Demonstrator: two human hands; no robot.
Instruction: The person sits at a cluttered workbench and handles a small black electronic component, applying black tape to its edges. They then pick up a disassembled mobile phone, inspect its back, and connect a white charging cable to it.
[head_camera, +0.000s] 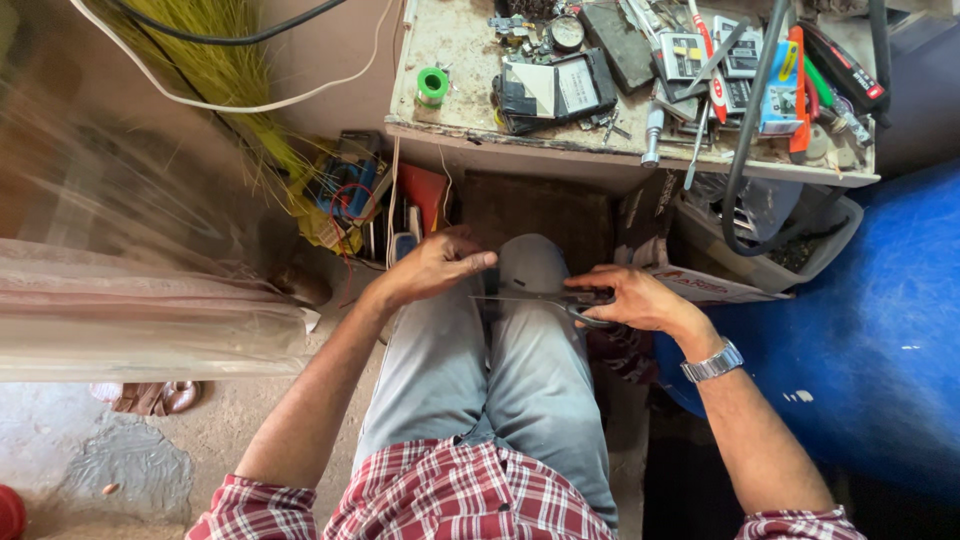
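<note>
I sit with my knees in grey trousers under a worn workbench. My right hand (640, 298) grips the dark handles of a pair of scissors (545, 298), whose long blades point left across my knees. My left hand (440, 265) rests on my left knee, fingers curled, pinching a small dark piece at the blade tips; I cannot tell what it is. A metal watch (712, 364) is on my right wrist.
The workbench (455, 120) holds a green tape roll (432, 86), dark phone parts (555, 90), screwdrivers and several small tools. A blue barrel (870, 330) stands at the right, a grey bin (790, 235) under the bench. Cables and a broom are at the left.
</note>
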